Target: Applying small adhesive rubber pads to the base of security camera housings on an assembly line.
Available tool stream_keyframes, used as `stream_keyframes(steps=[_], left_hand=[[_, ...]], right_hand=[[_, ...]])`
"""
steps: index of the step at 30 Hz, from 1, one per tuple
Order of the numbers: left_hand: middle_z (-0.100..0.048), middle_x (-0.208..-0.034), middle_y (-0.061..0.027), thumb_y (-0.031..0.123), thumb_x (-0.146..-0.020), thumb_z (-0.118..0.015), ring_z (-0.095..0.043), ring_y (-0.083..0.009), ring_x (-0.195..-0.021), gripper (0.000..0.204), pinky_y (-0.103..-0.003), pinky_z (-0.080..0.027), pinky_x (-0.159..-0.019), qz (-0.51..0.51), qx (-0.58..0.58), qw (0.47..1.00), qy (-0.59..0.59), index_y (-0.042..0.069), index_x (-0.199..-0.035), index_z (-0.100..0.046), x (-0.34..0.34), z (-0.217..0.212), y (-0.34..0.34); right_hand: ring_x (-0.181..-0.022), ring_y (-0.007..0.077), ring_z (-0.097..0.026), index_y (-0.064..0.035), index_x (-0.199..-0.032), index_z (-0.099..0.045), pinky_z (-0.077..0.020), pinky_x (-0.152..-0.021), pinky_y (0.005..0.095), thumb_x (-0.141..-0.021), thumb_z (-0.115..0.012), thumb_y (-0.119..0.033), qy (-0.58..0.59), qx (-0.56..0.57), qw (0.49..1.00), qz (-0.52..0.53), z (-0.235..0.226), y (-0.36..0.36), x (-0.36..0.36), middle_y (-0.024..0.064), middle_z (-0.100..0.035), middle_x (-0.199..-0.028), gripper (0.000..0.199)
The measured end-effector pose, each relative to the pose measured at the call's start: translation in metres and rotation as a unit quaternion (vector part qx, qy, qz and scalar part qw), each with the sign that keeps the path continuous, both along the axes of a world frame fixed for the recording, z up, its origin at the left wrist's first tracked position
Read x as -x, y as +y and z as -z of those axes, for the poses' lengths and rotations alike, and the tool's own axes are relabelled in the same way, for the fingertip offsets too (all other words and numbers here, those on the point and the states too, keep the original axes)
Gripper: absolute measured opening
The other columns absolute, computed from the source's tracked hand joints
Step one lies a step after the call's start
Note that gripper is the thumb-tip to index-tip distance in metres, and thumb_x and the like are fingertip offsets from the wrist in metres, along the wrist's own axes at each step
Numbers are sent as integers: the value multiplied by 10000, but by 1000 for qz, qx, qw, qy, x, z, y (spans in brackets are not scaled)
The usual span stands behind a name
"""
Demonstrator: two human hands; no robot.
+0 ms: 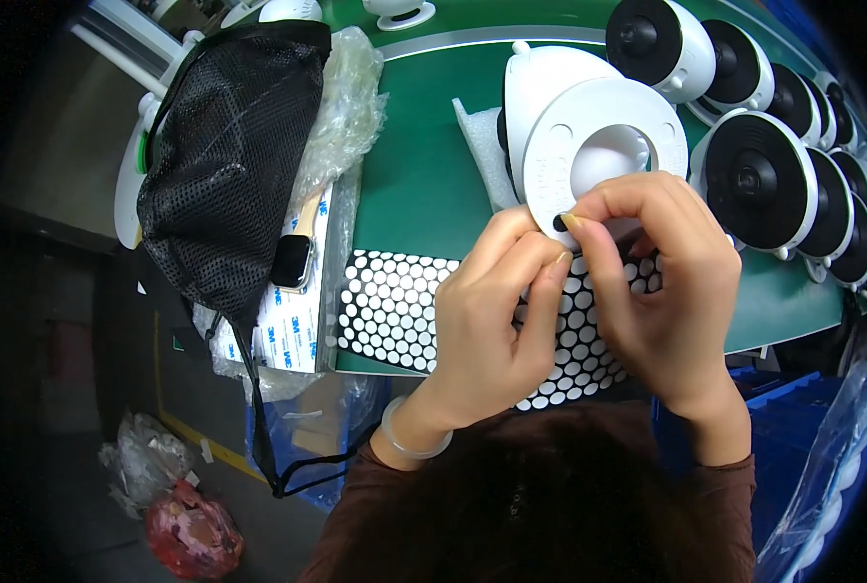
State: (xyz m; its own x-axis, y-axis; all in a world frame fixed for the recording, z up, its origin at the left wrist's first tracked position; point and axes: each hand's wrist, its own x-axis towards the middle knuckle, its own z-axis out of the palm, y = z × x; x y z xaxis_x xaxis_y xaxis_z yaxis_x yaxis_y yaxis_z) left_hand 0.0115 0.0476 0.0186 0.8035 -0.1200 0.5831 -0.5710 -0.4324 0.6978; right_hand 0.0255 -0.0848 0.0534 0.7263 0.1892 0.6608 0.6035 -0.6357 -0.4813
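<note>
A white camera-like housing with a flat ring-shaped base [547, 146] lies on the table in front of me, ring side up. My left hand [492, 311] grips the ring's near edge, fingers bent against it. A small round black pad [560, 222] sits at the ring's lower left. Thumb and index finger of my right hand [667, 267] pinch at this pad, pressed to the ring. Beneath both hands is a black sheet [395, 306] covered with rows of white dots, partly hidden by them.
Several white units with round black faces [749, 180] stand at the right. A white foam piece [485, 155] lies beside the housing. At left are a black mesh bag [234, 165], a smartwatch [292, 262] and bubble wrap [351, 107]. Blue bins [779, 398] sit below the table's edge.
</note>
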Motion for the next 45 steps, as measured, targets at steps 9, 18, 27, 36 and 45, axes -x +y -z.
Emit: stream_keyframes(steps=[9, 18, 27, 36, 45], left_hand=[[-486, -1022, -143, -58, -754, -529, -357, -70, -497, 69, -202, -319, -477, -10, -8, 1000, 7, -21, -799, -568, 23, -10, 17], [-510, -638, -43, -17, -684, -615, -426, -169, -543, 113, -271, -295, -556, 60, -9, 998, 34, 29, -785, -591, 21, -21, 5], [-514, -609, -33, -21, -677, -615, -421, -159, -521, 79, -270, -274, -548, 59, -43, 997, -3, 27, -733, -585, 18, -22, -4], [-512, -603, -38, -19, -676, -609, -418, -164, -510, 64, -277, -269, -540, 38, -58, 997, -24, 29, -703, -575, 17, -20, -8], [-494, -587, -38, 1, -691, -599, -415, -168, -510, 50, -279, -263, -535, 29, -41, 999, 3, 30, -677, -561, 17, -17, -7]], right_hand=[[-751, 196, -587, 22, -878, -604, -450, -663, 267, -694, -584, 53, 60, -21, 985, -162, -15, -30, 9, 119, -617, -813, 188], [-595, 242, -558, -29, -791, -596, -442, -539, 301, -689, -638, -25, 158, -24, 972, -171, -9, -43, 23, 81, -576, -664, 110], [-661, 205, -604, -31, -772, -620, -473, -580, 272, -605, -667, 44, 51, -34, 989, -136, -3, -48, 28, 75, -625, -736, 189], [-605, 218, -555, -55, -729, -551, -441, -521, 288, -649, -646, -34, 32, -13, 989, -143, 4, -47, 20, 46, -559, -699, 126], [-597, 203, -546, -62, -729, -535, -433, -479, 284, -661, -641, -47, 6, -6, 993, -118, 8, -44, 22, 27, -537, -690, 127]])
